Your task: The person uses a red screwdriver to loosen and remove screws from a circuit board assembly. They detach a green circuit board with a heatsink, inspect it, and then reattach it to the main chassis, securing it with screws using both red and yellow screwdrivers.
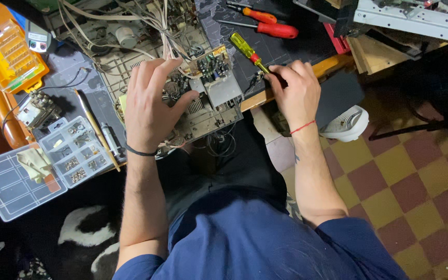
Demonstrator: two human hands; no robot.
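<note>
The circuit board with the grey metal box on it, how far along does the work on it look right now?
Done: the beige circuit board with a grey metal box lies bare on the bench, wires loose around it. In hand: the left hand steadies it while the right hand holds the yellow-handled screwdriver beside its right edge. Left: the board has not been lifted away; the clear plastic screw organiser sits open, two red-handled screwdrivers lie unused.

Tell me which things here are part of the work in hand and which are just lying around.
In hand:
left hand resting on the circuit board
right hand holding the yellow screwdriver at the board's edge

Lying about:
two red screwdrivers
orange bit case
clear parts boxes
brush
white object on the floor
</note>
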